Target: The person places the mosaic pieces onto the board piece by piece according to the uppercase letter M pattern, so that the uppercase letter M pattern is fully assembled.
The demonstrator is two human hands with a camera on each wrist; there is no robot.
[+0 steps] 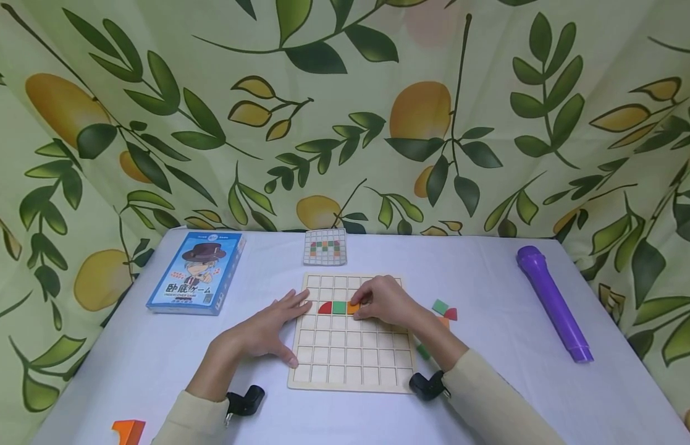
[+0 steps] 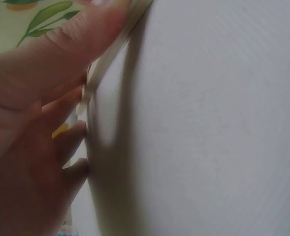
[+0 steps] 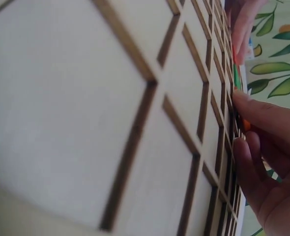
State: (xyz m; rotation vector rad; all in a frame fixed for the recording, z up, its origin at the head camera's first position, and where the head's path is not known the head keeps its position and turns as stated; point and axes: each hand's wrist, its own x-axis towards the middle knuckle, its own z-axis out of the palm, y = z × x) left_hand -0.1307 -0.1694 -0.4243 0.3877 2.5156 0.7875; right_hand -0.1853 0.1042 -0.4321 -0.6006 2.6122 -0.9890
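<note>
1. Lying at your near left, by the frame edge: one orange block (image 1: 130, 431), partly in view.
2. One blue game box (image 1: 196, 272), face up, printed with a figure in a hat, further back on the white cloth (image 1: 89, 377).
3. Your left hand (image 1: 264, 329), fingers spread wide, gripping nothing; fingertips and thumb touch the left side of the board.
4. One wooden grid board (image 1: 346, 357), flat on the cloth in front of you, divided into square cells by raised lines.
5. One small pattern card (image 1: 325, 247), gridded, with coloured shapes, just beyond the board's far edge.
6. One red piece (image 1: 325, 308), rounded on one side, set in the board's upper part.
7. One green square (image 1: 339, 307), directly right of the red.
8. One orange piece (image 1: 351, 308), beside the green, on the board.
9. Your right hand (image 1: 390, 303), above the board, thumb and fingers narrowed to pinch the orange piece.
10. Loose coloured pieces (image 1: 440, 306), off the board's right side; your forearm partly covers them, so the count is uncertain.
11. One purple tube (image 1: 555, 303), wider at its far end, lying aslant.
</note>
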